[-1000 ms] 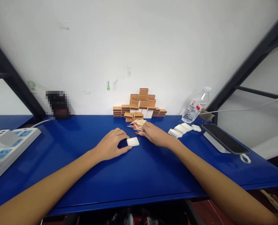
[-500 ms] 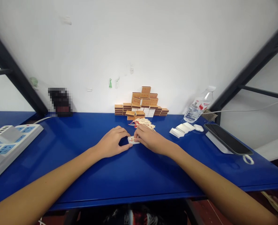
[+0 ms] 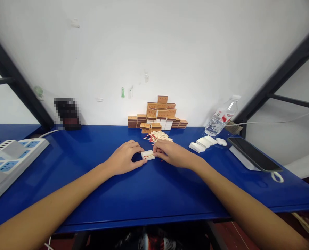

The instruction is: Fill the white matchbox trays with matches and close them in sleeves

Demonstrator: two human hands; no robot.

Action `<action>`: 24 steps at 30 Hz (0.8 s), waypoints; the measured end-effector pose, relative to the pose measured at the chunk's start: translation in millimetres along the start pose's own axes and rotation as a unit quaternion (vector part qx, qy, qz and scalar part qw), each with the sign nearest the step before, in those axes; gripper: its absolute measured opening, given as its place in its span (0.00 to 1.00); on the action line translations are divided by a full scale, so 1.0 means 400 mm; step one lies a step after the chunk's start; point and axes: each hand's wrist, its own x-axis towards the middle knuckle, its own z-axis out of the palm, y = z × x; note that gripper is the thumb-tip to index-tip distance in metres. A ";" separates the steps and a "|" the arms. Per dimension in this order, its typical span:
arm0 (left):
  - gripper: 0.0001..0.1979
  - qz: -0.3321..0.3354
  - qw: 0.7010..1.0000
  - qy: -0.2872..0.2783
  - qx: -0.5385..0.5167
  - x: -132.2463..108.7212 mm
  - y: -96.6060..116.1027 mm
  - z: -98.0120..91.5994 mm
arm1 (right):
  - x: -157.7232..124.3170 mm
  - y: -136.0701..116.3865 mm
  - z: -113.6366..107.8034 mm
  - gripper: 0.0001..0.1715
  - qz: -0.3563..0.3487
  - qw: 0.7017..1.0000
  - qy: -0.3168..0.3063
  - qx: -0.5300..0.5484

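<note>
A small white matchbox tray (image 3: 147,153) lies on the blue table, with a few red-tipped matches in it. My left hand (image 3: 125,158) grips the tray's left end between thumb and fingers. At the tray's right end, my right hand (image 3: 171,153) is closed in a pinch on matches. A match stick reaches from its fingertips over the tray, and red tips show at its fingers. Right behind this hand is a loose pile of matches (image 3: 159,135), heads mostly to the left.
Stacked brown matchboxes (image 3: 162,113) stand against the wall. To the right are white trays (image 3: 203,142), a white earbud case (image 3: 221,141), a water bottle (image 3: 219,119) and a propped phone (image 3: 253,153). A power strip (image 3: 21,159) lies at the left.
My right hand has drawn back slightly to the right from over the tray, uncovering more of it and the red match heads inside. My left hand stays on the tray.
</note>
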 end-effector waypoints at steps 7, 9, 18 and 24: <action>0.13 0.006 1.000 -0.008 0.010 0.001 0.000 0.000 | 0.008 -0.012 0.017 0.05 -0.014 1.000 0.003 0.003; 0.13 0.005 1.000 -0.009 0.008 0.001 0.000 0.000 | 0.006 -0.011 0.021 0.05 -0.022 1.000 0.009 0.004; 0.13 0.036 0.999 -0.009 -0.001 0.002 0.003 -0.005 | 0.004 -0.012 0.026 0.06 -0.018 1.000 0.016 0.011; 0.13 0.015 1.000 -0.010 0.002 0.001 0.003 -0.006 | -0.001 -0.017 0.023 0.07 -0.010 1.000 0.023 0.011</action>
